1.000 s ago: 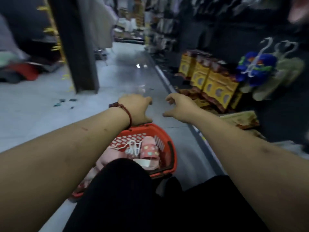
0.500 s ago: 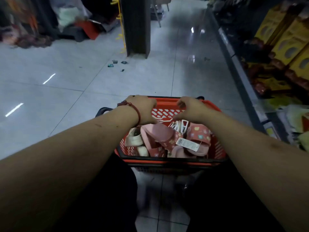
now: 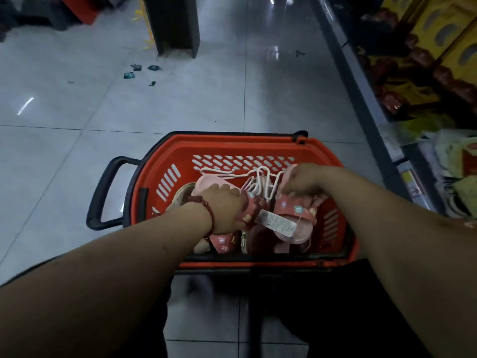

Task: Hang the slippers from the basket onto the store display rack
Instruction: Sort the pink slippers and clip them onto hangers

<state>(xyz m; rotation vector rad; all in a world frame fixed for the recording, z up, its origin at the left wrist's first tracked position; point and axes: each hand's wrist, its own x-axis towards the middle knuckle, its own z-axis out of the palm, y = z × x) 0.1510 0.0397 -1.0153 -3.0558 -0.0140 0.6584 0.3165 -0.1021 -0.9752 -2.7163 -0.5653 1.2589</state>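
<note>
Slippers (image 3: 222, 241) sat piled in one red basket (image 3: 232, 142) on the floor, roughly five, hard to count. Left hand (image 3: 224, 210) gripped one pink slipper (image 3: 254, 206); right hand (image 3: 302, 180) clutched a second slipper (image 3: 304, 215) near white hangers (image 3: 260, 180).

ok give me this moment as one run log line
stage: picking from basket | left hand: grips pink slipper | right hand: grips tagged slipper

Red beaded bracelet (image 3: 209, 216) behind the left hand (image 3: 225, 205), black trousers (image 3: 333, 303)
</note>
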